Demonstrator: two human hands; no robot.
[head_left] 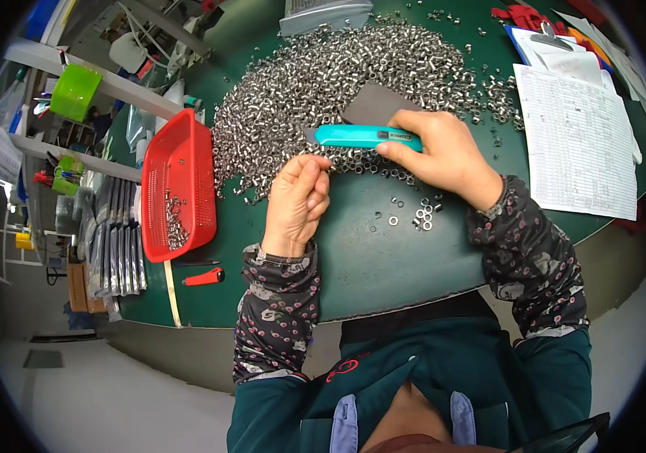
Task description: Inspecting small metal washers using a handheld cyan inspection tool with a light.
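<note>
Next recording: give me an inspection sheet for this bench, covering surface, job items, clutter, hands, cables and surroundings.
Surface: dark green table, curved front edge.
Job's things: big heap of small metal rings; a few loose rings set apart near the right wrist; teal utility knife; grey card lying on the heap.
Clutter: red basket holding some rings; red-handled tool; clipboard and printed sheet.
Hands: left hand curled at the heap's edge, fingertips pinched; whether it holds a ring cannot be told. Right hand grips the knife.
Cables: nothing seen.
Surroundings: shelving with a green bin at left; pale floor below.
</note>
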